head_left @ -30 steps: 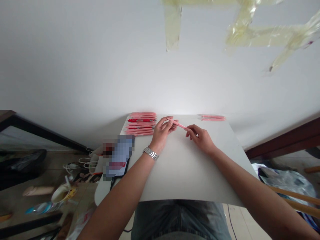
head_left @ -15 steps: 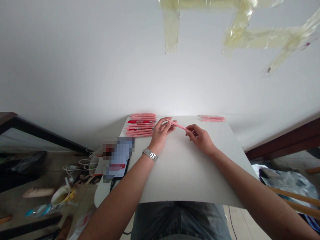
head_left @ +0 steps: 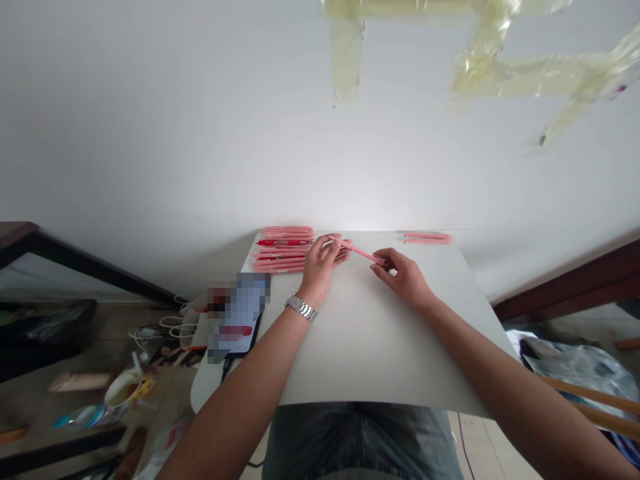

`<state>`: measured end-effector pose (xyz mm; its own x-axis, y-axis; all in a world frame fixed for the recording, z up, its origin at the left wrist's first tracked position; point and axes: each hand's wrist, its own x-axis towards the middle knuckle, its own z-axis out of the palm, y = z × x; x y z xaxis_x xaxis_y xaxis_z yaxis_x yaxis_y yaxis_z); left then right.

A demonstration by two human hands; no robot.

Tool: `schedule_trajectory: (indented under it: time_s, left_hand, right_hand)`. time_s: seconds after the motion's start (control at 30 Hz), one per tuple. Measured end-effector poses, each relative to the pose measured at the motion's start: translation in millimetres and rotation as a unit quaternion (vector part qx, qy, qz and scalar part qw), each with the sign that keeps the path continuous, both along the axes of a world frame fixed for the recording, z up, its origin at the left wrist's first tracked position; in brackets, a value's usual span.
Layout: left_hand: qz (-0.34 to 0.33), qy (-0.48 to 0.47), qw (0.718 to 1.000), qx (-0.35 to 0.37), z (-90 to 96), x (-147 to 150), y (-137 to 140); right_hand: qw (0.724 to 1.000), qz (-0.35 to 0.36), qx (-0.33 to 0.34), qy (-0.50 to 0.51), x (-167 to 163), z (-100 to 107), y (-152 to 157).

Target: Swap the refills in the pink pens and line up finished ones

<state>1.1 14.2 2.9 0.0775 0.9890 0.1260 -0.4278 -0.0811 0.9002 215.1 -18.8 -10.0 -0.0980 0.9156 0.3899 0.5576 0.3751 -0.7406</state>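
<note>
A slim pink pen (head_left: pixel 364 254) slants between my two hands above the white table. My left hand (head_left: pixel 323 257), a metal watch on its wrist, pinches the pen's upper left part between thumb and fingers. At the lower right end, the thumb and fingers of my right hand (head_left: pixel 400 272) close around the tip; a small clear part seems to show there. Left of my left hand lies a row of pink pens (head_left: pixel 280 265), with a red pen (head_left: pixel 283 243) among them. A few more pink pens (head_left: pixel 427 238) lie at the table's back right.
A phone (head_left: pixel 240 313), blurred out in part, lies at the left edge of the table (head_left: pixel 380 353), a cable by it. The wall (head_left: pixel 250 133) rises right behind the table. On the floor at left stand a cup (head_left: pixel 123 389) and a bottle (head_left: pixel 83 417); plastic bags (head_left: pixel 580 367) lie at right.
The fingers of my right hand have shifted around the pen's lower end, and more of the pen's lower right end shows. My left hand keeps its hold nearly unmoved.
</note>
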Motion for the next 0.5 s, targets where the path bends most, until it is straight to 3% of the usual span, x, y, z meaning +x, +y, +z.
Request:
schedule_trajectory:
  time_s: [0.5]
  left_hand:
    - [0.011, -0.001, 1.0, 0.006, -0.3, -1.2, 1.2]
  right_hand:
    - [0.999, -0.001, -0.013, 0.032, 0.6, -0.5, 0.1]
